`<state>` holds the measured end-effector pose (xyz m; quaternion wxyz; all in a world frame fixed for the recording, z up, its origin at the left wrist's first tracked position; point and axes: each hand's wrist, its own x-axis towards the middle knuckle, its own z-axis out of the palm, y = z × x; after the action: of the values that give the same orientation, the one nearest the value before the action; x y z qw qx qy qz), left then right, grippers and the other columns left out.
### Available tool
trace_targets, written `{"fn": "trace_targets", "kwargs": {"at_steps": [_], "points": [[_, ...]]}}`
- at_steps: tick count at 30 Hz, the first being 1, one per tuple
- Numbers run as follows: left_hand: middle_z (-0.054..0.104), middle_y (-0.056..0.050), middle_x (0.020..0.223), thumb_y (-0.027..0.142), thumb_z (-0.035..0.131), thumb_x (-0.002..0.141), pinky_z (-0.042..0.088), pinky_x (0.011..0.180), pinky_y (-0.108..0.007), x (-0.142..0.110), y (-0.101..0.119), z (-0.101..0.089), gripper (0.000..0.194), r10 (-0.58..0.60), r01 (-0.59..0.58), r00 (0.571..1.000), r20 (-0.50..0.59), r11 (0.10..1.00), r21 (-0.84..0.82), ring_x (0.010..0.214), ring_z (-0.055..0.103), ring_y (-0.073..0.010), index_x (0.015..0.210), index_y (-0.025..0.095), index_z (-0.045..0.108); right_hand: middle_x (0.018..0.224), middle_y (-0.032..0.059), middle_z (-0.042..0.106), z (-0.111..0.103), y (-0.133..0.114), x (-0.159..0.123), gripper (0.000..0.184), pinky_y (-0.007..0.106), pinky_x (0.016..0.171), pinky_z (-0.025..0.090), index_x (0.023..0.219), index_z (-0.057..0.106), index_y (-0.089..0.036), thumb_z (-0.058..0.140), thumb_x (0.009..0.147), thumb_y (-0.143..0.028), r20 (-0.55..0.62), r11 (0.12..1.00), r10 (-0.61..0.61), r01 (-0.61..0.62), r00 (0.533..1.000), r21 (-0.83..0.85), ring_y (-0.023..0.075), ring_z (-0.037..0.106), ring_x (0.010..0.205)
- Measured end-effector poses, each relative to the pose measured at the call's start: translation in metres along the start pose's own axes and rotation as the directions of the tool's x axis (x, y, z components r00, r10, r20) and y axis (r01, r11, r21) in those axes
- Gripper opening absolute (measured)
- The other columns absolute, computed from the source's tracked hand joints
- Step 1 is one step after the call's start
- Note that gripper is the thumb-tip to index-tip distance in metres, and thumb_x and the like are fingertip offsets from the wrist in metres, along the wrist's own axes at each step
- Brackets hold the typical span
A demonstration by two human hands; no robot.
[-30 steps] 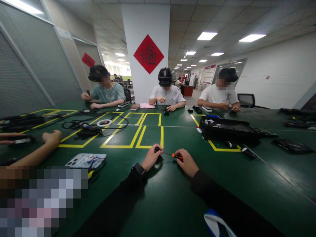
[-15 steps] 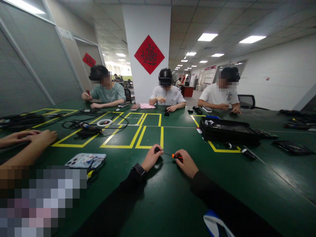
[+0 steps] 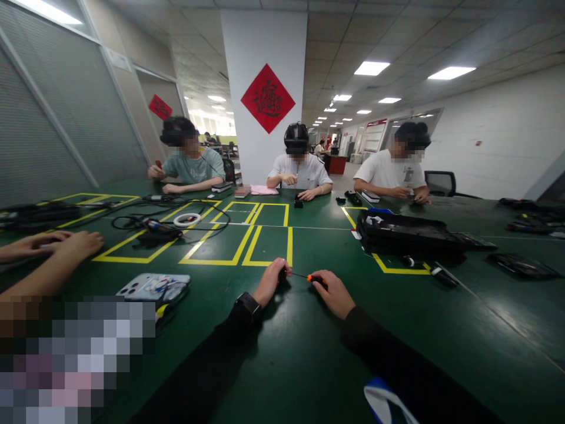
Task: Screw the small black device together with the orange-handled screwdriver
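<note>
My right hand (image 3: 334, 292) is closed around the handle of a screwdriver (image 3: 313, 278), orange at the collar and dark behind it. Its thin shaft points left, toward my left hand (image 3: 269, 282). Those left fingers are closed on a small black part (image 3: 283, 273), mostly covered by them; its kind does not show. The screwdriver's tip reaches this part, though I cannot tell how it meets it. Both hands are just above the green table (image 3: 291, 347), in front of my body.
A black open case (image 3: 406, 232) stands at the right, with black cylindrical pieces (image 3: 444, 274) before it. A phone (image 3: 154, 285) lies at the left, near a co-worker's hands (image 3: 77, 244). Cables (image 3: 154, 229) and a white tape roll (image 3: 186, 220) lie beyond. Three people sit opposite.
The fingers of my left hand have turned slightly around the black part, covering more of it. My right hand has shifted its grip a little on the screwdriver handle.
</note>
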<state>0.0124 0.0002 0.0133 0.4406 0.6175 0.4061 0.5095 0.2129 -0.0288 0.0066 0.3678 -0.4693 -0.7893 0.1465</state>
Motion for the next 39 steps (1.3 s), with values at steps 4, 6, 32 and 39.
{"fn": "trace_targets", "kwargs": {"at_steps": [4, 6, 32, 39], "points": [[0.057, -0.003, 0.075, 0.045, 0.028, 0.084, 0.042, 0.063, -0.024, -0.0006, -0.001, 0.0013, 0.04, -0.014, 0.014, 1.0, -0.021, 1.0, 0.01, 0.071, 0.057, -0.0132, 0.072, 0.017, 0.054, 0.092, 0.0054, 0.057, -0.0006, -0.0005, 0.0, 0.019, 0.034, 0.083, 0.039, 0.096, 0.057, -0.019, 0.045, 0.081, -0.019, -0.009, 1.0, -0.002, 0.002, 1.0, 0.006, 0.0173, 0.051, 0.09], [0.058, -0.004, 0.074, 0.046, 0.029, 0.083, 0.042, 0.059, -0.023, -0.0008, -0.0012, 0.0016, 0.041, -0.027, 0.028, 0.999, -0.027, 0.999, 0.023, 0.07, 0.056, -0.0138, 0.072, 0.017, 0.054, 0.092, 0.0055, 0.057, -0.0011, -0.0009, 0.0001, 0.019, 0.034, 0.083, 0.039, 0.096, 0.057, -0.019, 0.045, 0.081, -0.018, -0.013, 1.0, -0.004, 0.004, 1.0, 0.003, 0.0174, 0.051, 0.09], [0.053, 0.0, 0.067, 0.041, 0.03, 0.085, 0.035, 0.061, -0.024, 0.0006, -0.0026, 0.0005, 0.035, 0.074, -0.076, 0.997, 0.022, 0.987, 0.138, 0.064, 0.046, -0.0125, 0.069, 0.018, 0.052, 0.088, 0.0052, 0.055, -0.0014, -0.0005, -0.0002, 0.018, 0.032, 0.081, 0.039, 0.091, 0.058, -0.018, 0.042, 0.083, -0.019, -0.015, 0.999, -0.005, 0.004, 1.0, -0.039, 0.0168, 0.05, 0.087], [0.053, 0.003, 0.066, 0.043, 0.044, 0.078, 0.034, 0.056, -0.021, -0.0009, -0.0043, 0.0008, 0.026, 0.023, -0.025, 1.0, 0.013, 0.981, 0.19, 0.056, 0.043, -0.0098, 0.077, 0.018, 0.052, 0.089, 0.0042, 0.054, 0.001, 0.0011, -0.001, 0.013, 0.03, 0.078, 0.041, 0.09, 0.055, -0.018, 0.05, 0.077, -0.017, -0.039, 1.0, -0.01, 0.01, 0.999, -0.014, 0.0161, 0.05, 0.084]]}}
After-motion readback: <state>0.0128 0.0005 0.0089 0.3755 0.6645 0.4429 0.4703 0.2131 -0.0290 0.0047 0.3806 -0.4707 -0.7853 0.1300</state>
